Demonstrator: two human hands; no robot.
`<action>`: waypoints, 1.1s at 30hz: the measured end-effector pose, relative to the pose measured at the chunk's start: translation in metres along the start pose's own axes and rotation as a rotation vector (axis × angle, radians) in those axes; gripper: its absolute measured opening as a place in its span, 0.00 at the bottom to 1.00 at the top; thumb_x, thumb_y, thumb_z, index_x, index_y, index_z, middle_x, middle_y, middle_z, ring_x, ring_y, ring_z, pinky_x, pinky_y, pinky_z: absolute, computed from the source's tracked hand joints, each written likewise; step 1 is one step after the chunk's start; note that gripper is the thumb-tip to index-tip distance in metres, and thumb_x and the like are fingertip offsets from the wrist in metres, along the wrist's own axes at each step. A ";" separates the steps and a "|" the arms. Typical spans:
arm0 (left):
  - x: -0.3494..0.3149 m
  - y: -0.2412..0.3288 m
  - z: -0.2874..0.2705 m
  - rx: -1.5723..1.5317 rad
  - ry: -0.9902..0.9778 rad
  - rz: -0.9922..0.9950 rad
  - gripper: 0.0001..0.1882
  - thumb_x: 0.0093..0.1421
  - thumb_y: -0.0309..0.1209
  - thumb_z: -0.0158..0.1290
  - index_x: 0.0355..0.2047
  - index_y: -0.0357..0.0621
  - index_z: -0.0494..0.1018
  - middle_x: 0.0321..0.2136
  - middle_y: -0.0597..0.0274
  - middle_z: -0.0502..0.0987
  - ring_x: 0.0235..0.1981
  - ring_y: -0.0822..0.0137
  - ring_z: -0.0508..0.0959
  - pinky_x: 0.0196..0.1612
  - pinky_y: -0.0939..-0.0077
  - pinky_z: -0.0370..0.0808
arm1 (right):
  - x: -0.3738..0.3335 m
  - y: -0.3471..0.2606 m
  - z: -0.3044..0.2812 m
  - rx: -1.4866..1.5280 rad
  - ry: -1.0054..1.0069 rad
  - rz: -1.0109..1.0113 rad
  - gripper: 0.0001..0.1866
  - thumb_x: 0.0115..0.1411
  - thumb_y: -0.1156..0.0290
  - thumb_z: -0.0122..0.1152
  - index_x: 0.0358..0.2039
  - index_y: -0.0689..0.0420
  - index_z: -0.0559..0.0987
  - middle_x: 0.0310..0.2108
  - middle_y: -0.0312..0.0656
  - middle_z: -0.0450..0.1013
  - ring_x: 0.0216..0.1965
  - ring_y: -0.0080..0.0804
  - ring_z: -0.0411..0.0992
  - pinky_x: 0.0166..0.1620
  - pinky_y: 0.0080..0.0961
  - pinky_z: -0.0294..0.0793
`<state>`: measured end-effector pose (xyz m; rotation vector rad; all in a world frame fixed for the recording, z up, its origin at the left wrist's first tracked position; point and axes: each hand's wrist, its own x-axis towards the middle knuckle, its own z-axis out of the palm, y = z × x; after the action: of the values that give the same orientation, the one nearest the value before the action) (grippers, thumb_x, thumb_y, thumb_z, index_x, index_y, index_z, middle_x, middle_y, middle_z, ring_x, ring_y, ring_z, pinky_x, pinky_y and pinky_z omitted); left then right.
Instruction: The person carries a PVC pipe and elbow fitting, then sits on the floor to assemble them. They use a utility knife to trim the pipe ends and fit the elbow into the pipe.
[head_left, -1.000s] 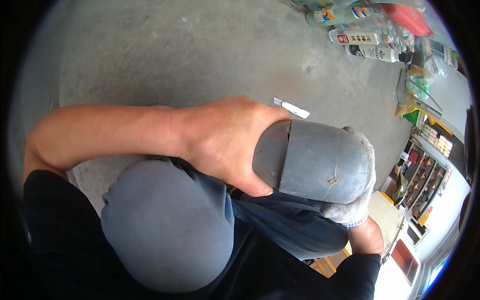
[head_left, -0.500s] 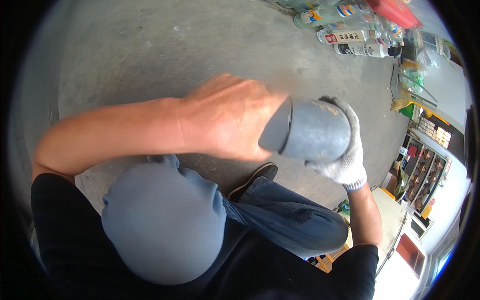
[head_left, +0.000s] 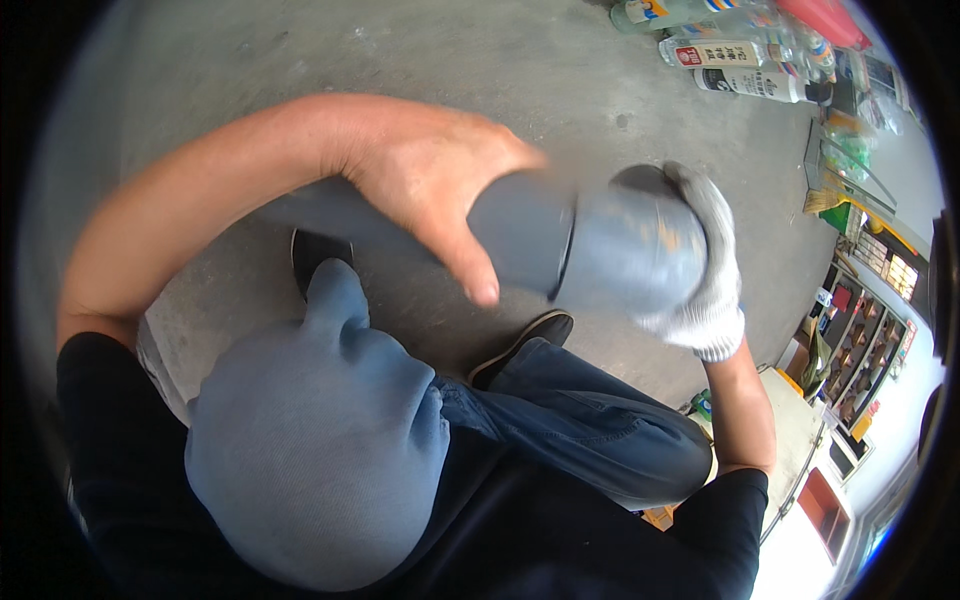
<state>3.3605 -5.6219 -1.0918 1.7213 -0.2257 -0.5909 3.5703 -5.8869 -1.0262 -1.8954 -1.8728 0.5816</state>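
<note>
A grey plastic pipe [head_left: 516, 235] runs in front of me, its left part trailing away under my left wrist. My bare left hand [head_left: 425, 180] is wrapped over it, thumb on the near side and fingers hidden behind. At the pipe's right end sits a wider, scuffed grey pipe fitting [head_left: 625, 255]; a dark seam marks where the two meet. My right hand [head_left: 715, 270], in a white knit glove, cups the fitting's outer end. A dark opening [head_left: 645, 180] shows at the fitting's far side. Motion smears the pipe and fitting slightly.
Glass and plastic bottles [head_left: 715, 52] stand on the concrete floor [head_left: 240, 70] at the far right, by a red container [head_left: 825, 22]. A broom [head_left: 822, 200], a shelf unit [head_left: 865, 350] and a pale table [head_left: 790, 430] are on the right. My bent knees lie below the pipe.
My left hand has shifted left and up along the pipe, its thumb now spread, uncovering more pipe. The fitting and my right hand have moved slightly right. The view has shifted a little.
</note>
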 end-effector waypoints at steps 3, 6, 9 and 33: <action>-0.012 0.023 0.014 -0.045 -0.080 0.185 0.46 0.45 0.43 0.74 0.60 0.30 0.69 0.45 0.41 0.83 0.47 0.45 0.84 0.52 0.55 0.82 | 0.004 -0.026 -0.026 -0.057 -0.129 -0.197 0.41 0.42 0.59 0.82 0.59 0.57 0.77 0.56 0.58 0.76 0.61 0.65 0.73 0.66 0.63 0.69; -0.023 0.027 0.024 -0.107 -0.085 0.213 0.45 0.45 0.39 0.74 0.61 0.34 0.69 0.45 0.44 0.83 0.46 0.44 0.84 0.50 0.54 0.81 | 0.021 -0.044 -0.039 0.020 -0.267 -0.210 0.29 0.53 0.67 0.74 0.56 0.59 0.79 0.61 0.56 0.73 0.65 0.60 0.71 0.68 0.56 0.68; -0.029 0.037 0.029 -0.084 -0.059 0.151 0.45 0.46 0.40 0.74 0.61 0.35 0.69 0.46 0.45 0.83 0.47 0.45 0.84 0.50 0.54 0.81 | 0.030 -0.053 -0.044 0.154 -0.414 -0.184 0.28 0.54 0.67 0.75 0.56 0.58 0.79 0.63 0.54 0.72 0.67 0.58 0.68 0.69 0.54 0.68; 0.002 0.142 -0.108 -0.307 1.056 0.578 0.29 0.59 0.37 0.72 0.54 0.36 0.74 0.43 0.60 0.80 0.43 0.69 0.80 0.48 0.69 0.80 | 0.110 -0.057 0.015 0.614 0.232 0.219 0.62 0.55 0.59 0.83 0.78 0.62 0.49 0.72 0.59 0.61 0.71 0.49 0.65 0.69 0.45 0.71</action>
<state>3.4391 -5.5648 -0.9423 1.3671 0.1249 0.6884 3.5156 -5.7757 -1.0075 -1.6642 -1.1684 0.8480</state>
